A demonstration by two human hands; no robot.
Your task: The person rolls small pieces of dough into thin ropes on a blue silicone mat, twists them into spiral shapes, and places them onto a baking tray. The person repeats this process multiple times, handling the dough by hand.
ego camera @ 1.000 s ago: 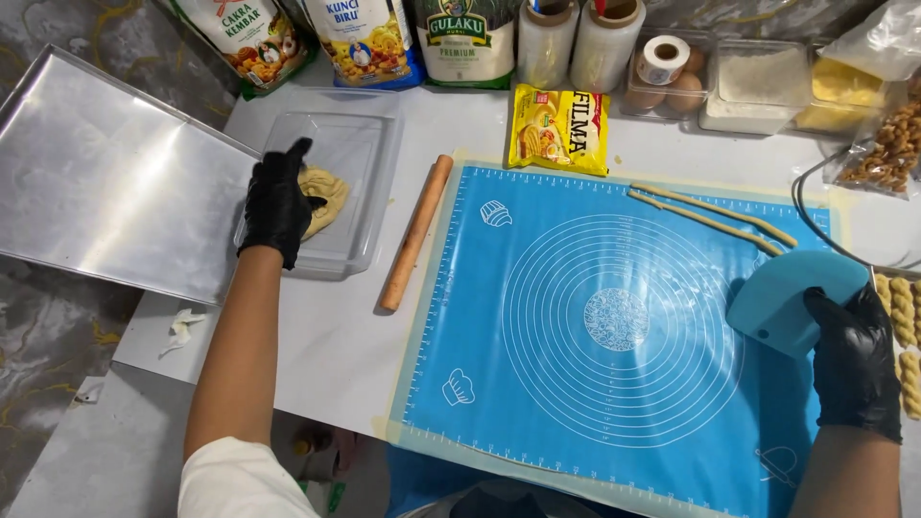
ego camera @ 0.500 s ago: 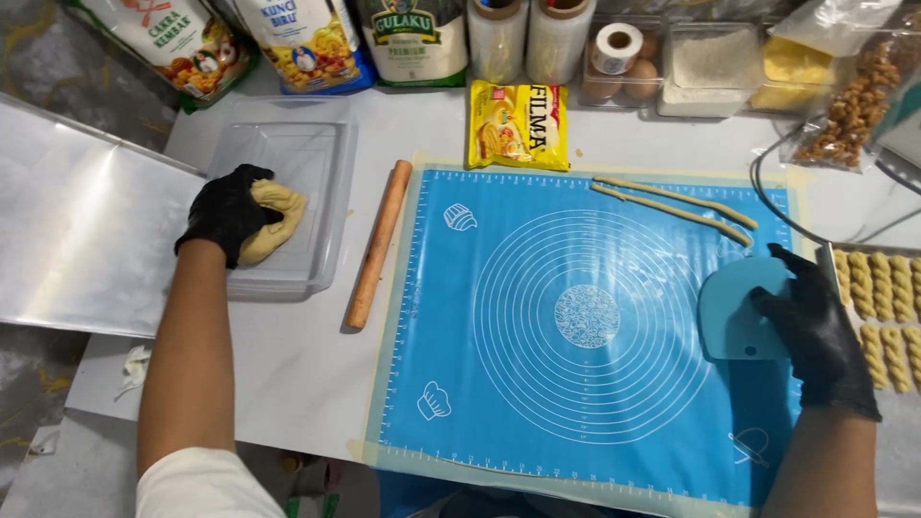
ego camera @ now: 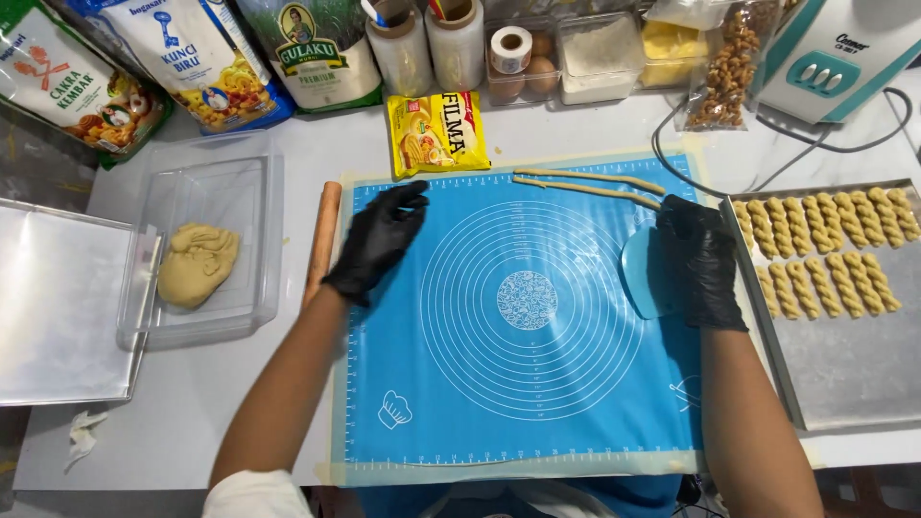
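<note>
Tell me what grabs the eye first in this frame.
A big blue baking mat fills the middle of the white table, with two black-gloved hands on it: the left hand empty near the rolling pin, the right hand gripping a light blue scraper. On the right, a metal tray holds rows of twisted dough pieces; on the left, a dough lump sits in a clear tub.

Clear plastic tub point(ego camera: 251, 197) at left holds a tan dough lump point(ego camera: 197, 264), just beside a wooden rolling pin point(ego camera: 323, 240). Metal tray point(ego camera: 844, 384) at right carries twisted dough sticks point(ego camera: 825, 249). Yellow sachet point(ego camera: 436, 132), flour bags point(ego camera: 192, 58) and a tape roll point(ego camera: 510, 48) line the white table point(ego camera: 192, 422) edge.
</note>
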